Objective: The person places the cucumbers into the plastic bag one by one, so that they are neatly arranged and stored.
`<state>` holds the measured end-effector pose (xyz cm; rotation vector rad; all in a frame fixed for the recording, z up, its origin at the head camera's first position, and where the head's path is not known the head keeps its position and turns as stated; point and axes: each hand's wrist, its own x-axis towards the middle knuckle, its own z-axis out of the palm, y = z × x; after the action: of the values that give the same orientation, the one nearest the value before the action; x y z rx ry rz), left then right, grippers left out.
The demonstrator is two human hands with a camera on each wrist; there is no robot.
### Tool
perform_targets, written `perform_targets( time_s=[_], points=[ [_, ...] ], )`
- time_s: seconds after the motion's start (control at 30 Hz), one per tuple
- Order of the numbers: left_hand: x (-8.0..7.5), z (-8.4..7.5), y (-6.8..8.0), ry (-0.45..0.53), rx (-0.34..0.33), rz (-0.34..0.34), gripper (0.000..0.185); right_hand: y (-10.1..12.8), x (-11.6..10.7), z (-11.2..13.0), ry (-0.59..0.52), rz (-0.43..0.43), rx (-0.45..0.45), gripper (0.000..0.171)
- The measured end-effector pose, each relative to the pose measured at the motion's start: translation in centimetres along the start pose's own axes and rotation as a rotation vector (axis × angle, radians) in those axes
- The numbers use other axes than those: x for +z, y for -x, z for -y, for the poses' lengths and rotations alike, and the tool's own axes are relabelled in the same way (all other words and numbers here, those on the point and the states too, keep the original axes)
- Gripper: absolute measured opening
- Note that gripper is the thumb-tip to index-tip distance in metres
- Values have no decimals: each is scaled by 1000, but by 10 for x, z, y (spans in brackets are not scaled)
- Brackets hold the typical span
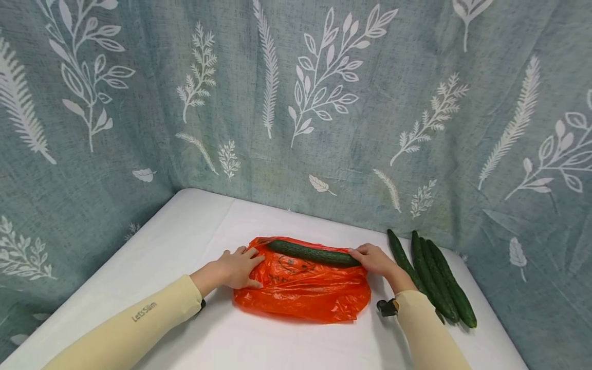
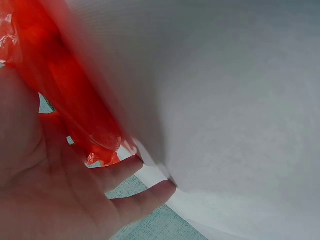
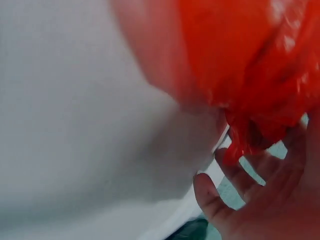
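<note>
A red plastic bag (image 1: 305, 298) with dark printing lies on the white table. One dark green cucumber (image 1: 310, 252) lies lengthwise along its upper part, with red film behind it. At the bag's left side my left hand (image 1: 238, 268) rests with spread fingers touching the film; in the left wrist view, two fingertips meet the table surface. My right hand (image 1: 376, 262) lies at the cucumber's right end, touching the bag's edge. Its visible fingers (image 3: 215, 200) look loosely extended beside the crumpled red corner in the right wrist view. The thumb's contact there is hidden.
Several cucumbers (image 1: 435, 272) lie side by side on the right of the white table (image 1: 194, 221), close to my right forearm. A blue-green curtain (image 1: 296, 103) with white leaf prints hangs behind and along both sides. Dark wrist devices (image 1: 387, 307) sit under the sleeves.
</note>
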<state>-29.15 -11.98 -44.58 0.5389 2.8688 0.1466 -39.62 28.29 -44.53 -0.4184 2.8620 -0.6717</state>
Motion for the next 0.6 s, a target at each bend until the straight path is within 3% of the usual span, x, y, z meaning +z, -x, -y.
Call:
perform_targets(
  time_s=[0.4, 0.6],
  points=[
    [2, 2, -1, -42, -6, 3, 81, 11, -6, 17, 572, -63, -13, 45],
    [4, 3, 0, -43, -5, -8, 81, 16, -10, 22, 729, -78, -39, 36]
  ],
)
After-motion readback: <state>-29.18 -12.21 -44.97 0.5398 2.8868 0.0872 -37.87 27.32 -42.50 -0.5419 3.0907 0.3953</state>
